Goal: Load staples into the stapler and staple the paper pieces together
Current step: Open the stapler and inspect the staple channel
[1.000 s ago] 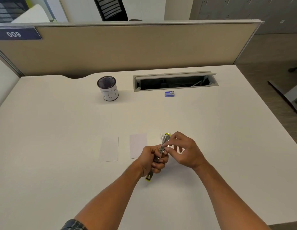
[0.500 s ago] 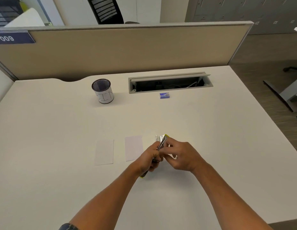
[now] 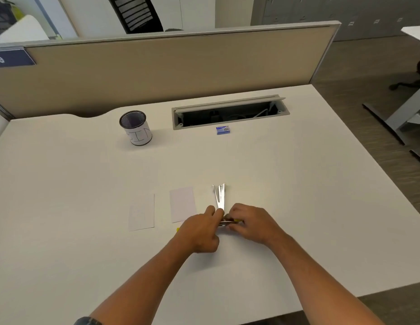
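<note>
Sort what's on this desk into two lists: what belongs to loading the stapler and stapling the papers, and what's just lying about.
For the job:
stapler, held open by left hand and right hand
left paper piece
right paper piece
blue staple box

Lying about:
mesh pen cup
open cable tray

Tabletop (image 3: 298,184) showing plain off-white. Two paper pieces, left paper piece (image 3: 141,212) and right paper piece (image 3: 182,204), showing white, faintly greyer than the tabletop. Stapler (image 3: 220,198) showing shiny silver metal, with yellow bits peeking between the hands. Staple box (image 3: 223,130) showing blue with a white patch. Pen cup (image 3: 135,127) showing black mesh inside and at the rim, wrapped in a white label with black hand-drawn lines. Cable tray (image 3: 230,112) showing grey frame, dark inside. Divider panel (image 3: 169,64) showing beige with a grey trim. Sign (image 3: 12,57) showing navy with white digits.
</note>
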Motion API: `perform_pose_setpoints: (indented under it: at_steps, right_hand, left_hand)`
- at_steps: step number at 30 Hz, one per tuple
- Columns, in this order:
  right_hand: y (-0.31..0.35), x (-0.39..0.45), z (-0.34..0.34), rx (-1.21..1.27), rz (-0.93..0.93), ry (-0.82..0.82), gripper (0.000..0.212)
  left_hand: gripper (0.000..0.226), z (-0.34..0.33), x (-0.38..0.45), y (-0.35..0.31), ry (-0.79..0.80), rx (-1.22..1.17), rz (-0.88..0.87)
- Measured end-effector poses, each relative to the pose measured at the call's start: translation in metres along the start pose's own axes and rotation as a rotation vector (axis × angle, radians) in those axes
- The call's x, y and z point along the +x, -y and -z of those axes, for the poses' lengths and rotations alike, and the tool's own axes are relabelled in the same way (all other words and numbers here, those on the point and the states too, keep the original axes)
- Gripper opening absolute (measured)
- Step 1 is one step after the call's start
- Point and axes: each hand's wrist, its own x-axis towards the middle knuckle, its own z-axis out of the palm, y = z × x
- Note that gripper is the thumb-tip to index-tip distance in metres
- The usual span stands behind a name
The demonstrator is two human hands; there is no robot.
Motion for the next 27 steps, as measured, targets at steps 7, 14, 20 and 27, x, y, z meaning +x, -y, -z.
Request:
perform_pose_setpoints:
  at_steps: [7, 14, 20, 27]
  right_hand:
    - [-0.008, -0.013, -0.011, 0.068, -0.012, -0.054, 0.023]
    - [-0.008, -0.011, -0.010, 0.327, -0.105, -0.244, 0.030]
    - [-0.006, -0.008, 0.003, 0.619, -0.220, -0.244, 0.010]
    - [-0.005, 0.005, 0.014, 0.735, -0.341, -0.208, 0.015]
  left_hand:
    - [0.015, 0.000, -0.003, 0.008, -0.065, -0.067, -0.003]
    - [0.019, 0.011, -0.003, 0.014, -0.179, -0.570, 0.122]
    - [0.022, 0.021, 0.002, 0.020, -0.107, -0.921, 0.145]
    - [0.025, 0.021, 0.008, 0.015, -0.104, -0.630, 0.120]
